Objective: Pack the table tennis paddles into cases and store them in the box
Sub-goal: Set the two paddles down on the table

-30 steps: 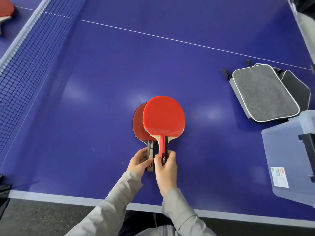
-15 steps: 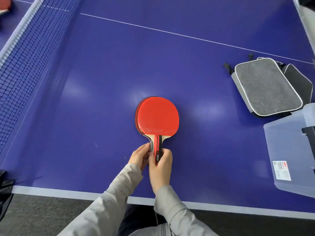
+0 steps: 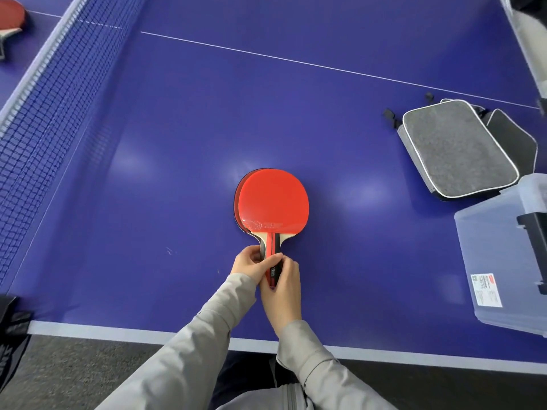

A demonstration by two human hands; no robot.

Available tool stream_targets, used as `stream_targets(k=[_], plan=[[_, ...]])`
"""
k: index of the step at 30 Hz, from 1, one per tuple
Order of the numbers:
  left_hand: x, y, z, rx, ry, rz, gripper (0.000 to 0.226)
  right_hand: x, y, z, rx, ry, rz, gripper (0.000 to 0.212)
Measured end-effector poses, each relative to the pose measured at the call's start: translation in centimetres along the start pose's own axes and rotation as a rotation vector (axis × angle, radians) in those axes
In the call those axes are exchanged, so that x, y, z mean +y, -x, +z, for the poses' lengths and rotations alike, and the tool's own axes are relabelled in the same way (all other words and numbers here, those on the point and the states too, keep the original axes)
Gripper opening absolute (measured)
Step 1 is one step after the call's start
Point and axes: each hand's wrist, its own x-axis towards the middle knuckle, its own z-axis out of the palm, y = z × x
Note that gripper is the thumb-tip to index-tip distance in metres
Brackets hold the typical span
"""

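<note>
Two red paddles lie stacked on the blue table, the top paddle (image 3: pixel 273 202) almost covering the lower paddle (image 3: pixel 238 199), of which only a dark red sliver shows on the left. Both handles point toward me. My left hand (image 3: pixel 251 263) and my right hand (image 3: pixel 284 284) grip the stacked handles together from either side. A grey case (image 3: pixel 455 146) with white piping lies flat at the right, with a second dark case (image 3: pixel 515 134) partly under it. The clear plastic box (image 3: pixel 500 255) stands at the right edge.
The net (image 3: pixel 44 93) runs along the left side. Beyond it another red paddle (image 3: pixel 10 13) lies at the top left corner. A dark bag (image 3: pixel 11 338) sits on the floor at the lower left. The table's white front edge (image 3: pixel 118 332) is near my body.
The top paddle has slid left over the lower one until the two blades nearly line up. Both hands have closed in together around the stacked handles.
</note>
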Motion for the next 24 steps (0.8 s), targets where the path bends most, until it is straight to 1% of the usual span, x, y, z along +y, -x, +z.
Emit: stream_targets(k=[2,5,7,9,11,13,14,15,17,19,22,24], plan=[[0.1,0.1,-0.1,0.014,-0.003,0.011,0.036,0.2,0.3,-0.7,-0.053,0.016,-0.028,0.041],[0.0,0.3,0.0,0.006,0.049,0.006,0.048,0.3,0.5,-2.5,-0.124,0.033,-0.083,0.055],[0.0,0.3,-0.1,0.007,0.024,0.016,0.047,0.5,0.5,-3.8,-0.188,0.069,-0.135,0.066],[0.2,0.3,-0.5,0.009,0.009,0.026,0.049,0.9,0.3,-5.0,-0.226,0.168,-0.188,0.080],[0.4,0.4,-0.9,-0.002,0.031,0.033,0.042,1.6,-0.4,-6.1,-0.225,0.329,-0.224,0.087],[0.5,0.5,-1.2,0.002,0.046,0.038,0.031,2.4,-1.3,-6.9,-0.209,0.506,-0.236,0.089],[0.5,0.5,-1.3,0.019,0.056,0.035,0.030,2.8,-1.7,-7.1,-0.195,0.592,-0.234,0.088],[0.5,0.5,-1.5,0.039,0.067,0.038,0.030,3.1,-2.0,-7.2,-0.174,0.666,-0.234,0.085],[0.4,0.7,-1.8,0.074,0.087,0.053,0.029,3.7,-2.5,-7.1,-0.146,0.764,-0.245,0.071],[0.4,1.0,-2.4,0.105,0.122,0.061,0.025,4.0,-2.8,-6.9,-0.130,0.823,-0.253,0.062],[0.4,1.5,-4.7,0.163,0.159,0.073,0.017,3.8,-3.0,-7.0,-0.148,0.837,-0.233,0.063],[0.4,1.8,-7.0,0.205,0.158,0.085,0.019,3.8,-3.0,-7.0,-0.191,0.839,-0.210,0.063]])
